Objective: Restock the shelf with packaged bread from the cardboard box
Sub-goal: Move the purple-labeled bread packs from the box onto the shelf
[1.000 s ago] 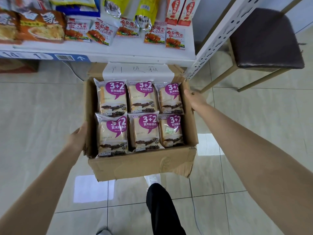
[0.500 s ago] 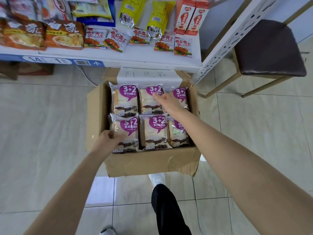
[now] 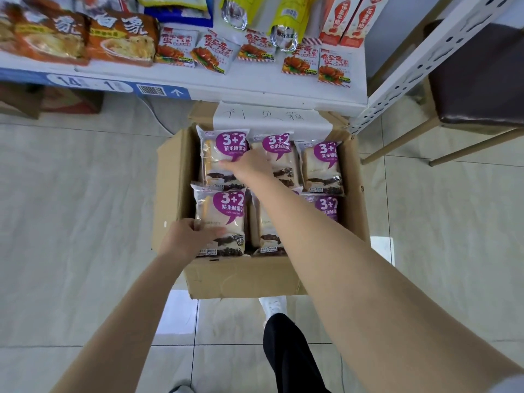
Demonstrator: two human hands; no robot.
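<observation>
An open cardboard box [image 3: 170,194] sits on the floor under a white shelf [image 3: 255,89]. It holds several bread packs with purple "3+2" labels in two rows. My left hand [image 3: 187,239] grips the left edge of the near-left bread pack [image 3: 224,211]. My right hand [image 3: 249,167] reaches over the far row, fingers on the far-left bread pack [image 3: 218,154] and palm over the far-middle pack [image 3: 280,148]. My right forearm hides most of the near-middle pack.
The shelf carries orange noodle bags [image 3: 119,38], small snack packets [image 3: 334,66], yellow pouches [image 3: 286,21] and red cartons [image 3: 348,21]. A dark-seated stool [image 3: 476,80] stands to the right by the perforated shelf post [image 3: 402,72]. My shoe [image 3: 273,306] and dark trouser leg are near the box.
Both hands left the box's outer sides and went inside. The left hand closed on the near-left pack; the right hand moved leftward across the far row.
</observation>
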